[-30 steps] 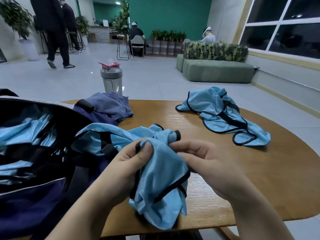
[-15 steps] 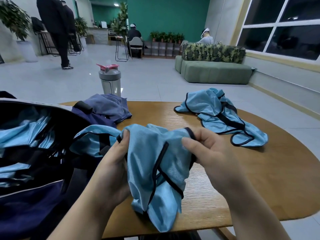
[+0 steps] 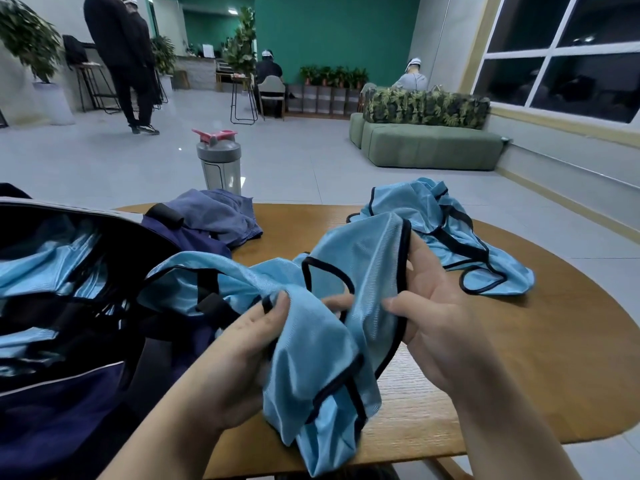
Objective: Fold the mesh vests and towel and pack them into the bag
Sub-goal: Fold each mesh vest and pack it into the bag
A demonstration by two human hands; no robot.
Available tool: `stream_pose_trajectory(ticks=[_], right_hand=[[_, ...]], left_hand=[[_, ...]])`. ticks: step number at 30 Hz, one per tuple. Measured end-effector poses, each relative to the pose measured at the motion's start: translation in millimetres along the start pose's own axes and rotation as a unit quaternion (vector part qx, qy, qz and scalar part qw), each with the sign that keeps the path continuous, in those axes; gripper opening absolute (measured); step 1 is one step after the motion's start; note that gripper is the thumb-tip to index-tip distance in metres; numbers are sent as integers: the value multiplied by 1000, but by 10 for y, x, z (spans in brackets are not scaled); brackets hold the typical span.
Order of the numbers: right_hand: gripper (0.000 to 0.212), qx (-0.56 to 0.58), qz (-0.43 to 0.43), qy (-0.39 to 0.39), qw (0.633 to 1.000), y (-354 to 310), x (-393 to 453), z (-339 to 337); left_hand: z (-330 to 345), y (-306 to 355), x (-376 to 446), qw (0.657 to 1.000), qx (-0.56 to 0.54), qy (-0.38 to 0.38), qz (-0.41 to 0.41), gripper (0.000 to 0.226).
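Untangling a light-blue mesh vest [image 3: 332, 327] over the table's [image 3: 519, 358] 6 o'clock edge

Left hand [image 3: 235, 355] and right hand [image 3: 433, 327] each pinch its fabric; find matching black-trimmed edges and pull flat before folding. Open bag [image 3: 59, 393] waits at 9 o'clock.

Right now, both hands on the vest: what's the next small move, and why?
Probably draw the hands apart to spread the light blue mesh vest flat: the left hand and right hand grip it bunched above the wooden table, unfolded.
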State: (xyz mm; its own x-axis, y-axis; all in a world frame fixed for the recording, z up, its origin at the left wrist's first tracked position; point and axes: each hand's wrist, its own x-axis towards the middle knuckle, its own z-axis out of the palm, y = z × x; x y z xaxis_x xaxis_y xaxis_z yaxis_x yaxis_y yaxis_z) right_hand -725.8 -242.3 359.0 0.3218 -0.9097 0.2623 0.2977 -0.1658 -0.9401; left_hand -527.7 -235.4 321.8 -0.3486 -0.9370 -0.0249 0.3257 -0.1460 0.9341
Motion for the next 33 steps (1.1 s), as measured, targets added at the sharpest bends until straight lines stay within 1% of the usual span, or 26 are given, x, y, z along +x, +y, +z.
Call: stream_pose_trajectory(ticks=[2, 3, 4, 6, 8, 11, 13, 18, 21, 23, 25, 27, 29, 33], right_hand=[[77, -10, 13, 2, 1000, 3, -10, -15], [80, -21, 17, 8, 1000, -1, -16, -28], [83, -32, 20, 14, 999, -8, -19, -44], [87, -59, 26, 11, 998, -25, -28, -69], [88, -83, 41, -7, 996, -45, -38, -62], [85, -76, 59, -17, 995, -52, -45, -52], [84, -68, 59, -18, 996, -58, -47, -24], [77, -70, 44, 43, 996, -58, -63, -33], [75, -88, 36, 47, 994, -85, -92, -49], [69, -88, 33, 47, 994, -95, -96, -65], [59, -88, 29, 46, 995, -95, -96, -70], [55, -96, 28, 49, 994, -89, -100, -63], [57, -93, 29, 63, 993, -95, -110, -64], [38, -99, 7, 85, 991, -149, -134, -80]], left_hand=[[59, -31, -15, 998, -28, -60, 13, 87], [92, -43, -46, 995, -42, -89, 18, 69], [118, -48, -65, 993, -73, -88, 25, 59], [122, -46, -55, 989, -125, -79, 28, 52], [146, 10, -60, 985, -154, -63, 48, 50], [117, 63, -67, 982, -177, -36, 60, 62], [95, 69, -63, 983, -170, -10, 71, 59], [136, 112, -116, 990, -117, 25, 80, 57], [165, 96, -144, 989, -114, 40, 79, 57], [205, 109, -147, 989, -117, 32, 80, 59], [260, 135, -131, 990, -109, 0, 89, 57], [319, 158, -109, 988, -114, -15, 104, 53], [356, 160, -90, 985, -123, -1, 117, 51], [357, 135, -96, 982, -89, 53, 155, 50]])
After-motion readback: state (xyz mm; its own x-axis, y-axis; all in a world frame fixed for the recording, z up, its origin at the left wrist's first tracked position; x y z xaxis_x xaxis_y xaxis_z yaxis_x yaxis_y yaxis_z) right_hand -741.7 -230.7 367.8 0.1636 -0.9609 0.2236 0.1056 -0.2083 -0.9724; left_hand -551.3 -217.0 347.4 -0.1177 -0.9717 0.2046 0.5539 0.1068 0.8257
